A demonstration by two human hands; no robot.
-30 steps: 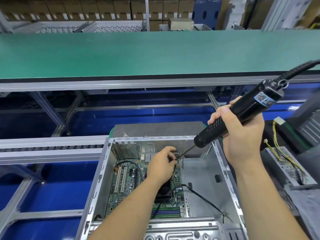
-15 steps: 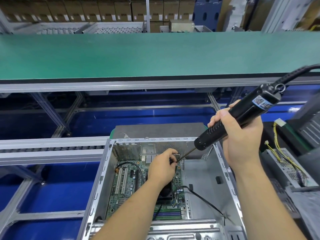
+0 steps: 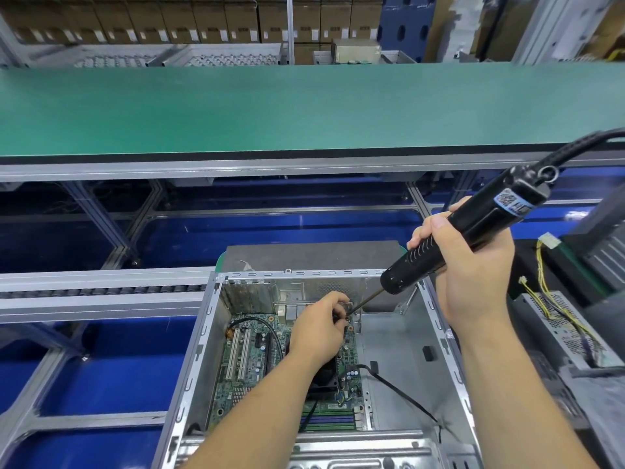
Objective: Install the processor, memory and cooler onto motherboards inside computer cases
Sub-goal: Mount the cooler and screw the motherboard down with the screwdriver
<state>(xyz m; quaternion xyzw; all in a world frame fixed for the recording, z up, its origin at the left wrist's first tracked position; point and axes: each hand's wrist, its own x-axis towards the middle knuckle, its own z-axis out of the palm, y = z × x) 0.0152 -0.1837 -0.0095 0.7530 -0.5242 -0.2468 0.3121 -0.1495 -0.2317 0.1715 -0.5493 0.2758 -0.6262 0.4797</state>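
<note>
Black screwdriver (image 3: 463, 231), gripped in the right hand (image 3: 473, 265), slants down to the green motherboard (image 3: 250, 360) in the open case (image 3: 406, 336); the left hand (image 3: 319, 328) pinches its tip at the far edge.

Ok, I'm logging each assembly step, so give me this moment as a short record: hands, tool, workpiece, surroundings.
right hand: grips the black electric screwdriver, tilted, bit pointing down and left
left hand: fingers curled at the bit tip, steadying it; what they pinch is hidden
workpiece: green motherboard lying inside the open metal computer case
cooler: dark, mostly hidden under the left arm
surroundings: green conveyor belt beyond the case
</note>
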